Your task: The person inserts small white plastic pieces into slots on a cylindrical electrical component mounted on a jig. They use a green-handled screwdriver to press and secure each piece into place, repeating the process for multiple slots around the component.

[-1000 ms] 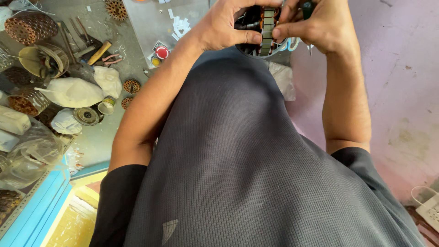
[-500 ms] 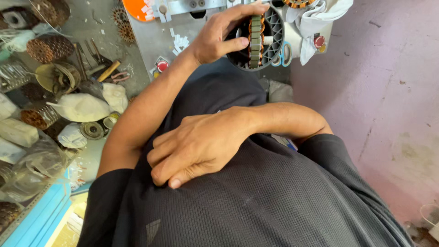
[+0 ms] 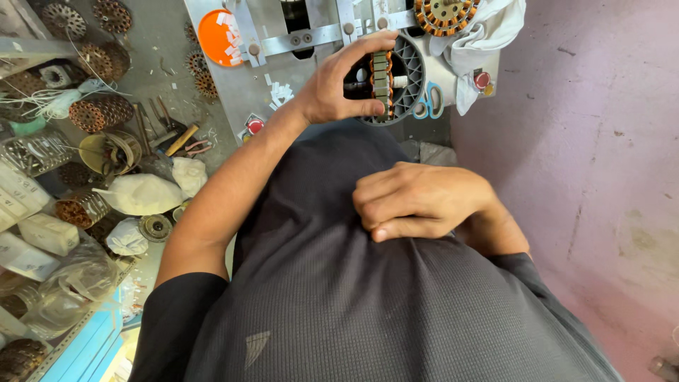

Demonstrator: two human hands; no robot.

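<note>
From up here the biggest thing in view is my own dark grey waffle-knit shirt (image 3: 368, 297), soft and ribbed, filling the whole near half of the shot. Past it, the pale metal bench (image 3: 233, 92) sits at the far middle, flat and scuffed, with bolted rails and an orange disc (image 3: 216, 35) on its far left.

Left hand (image 3: 339, 88) is closed around the motor stator (image 3: 385, 85) at the near edge of that bench, thumb under, fingertips over the top. It's a round dark ring, ribbed plastic-looking spokes on the right side, stacked greenish-grey blocks running down the rim facing me. Right hand (image 3: 417, 201) is holding nothing, fingers loosely curled and resting flat on the shirt at my belly.

My take on doing this bit well: keep the pinch on the outer rim, not the blocks, and I'd bring the second hand up to steady it, since a one-handed hold on a ring that size looks easy to tip.

Smaller stuff: a copper-wound stator (image 3: 442, 14) at the far edge, shiny and toothed; white crumpled cloth (image 3: 488, 35) beside it; blue-handled scissors (image 3: 428, 106) just right of the ring; rusty-brown lamination stacks (image 3: 99, 113) on the cluttered left
</note>
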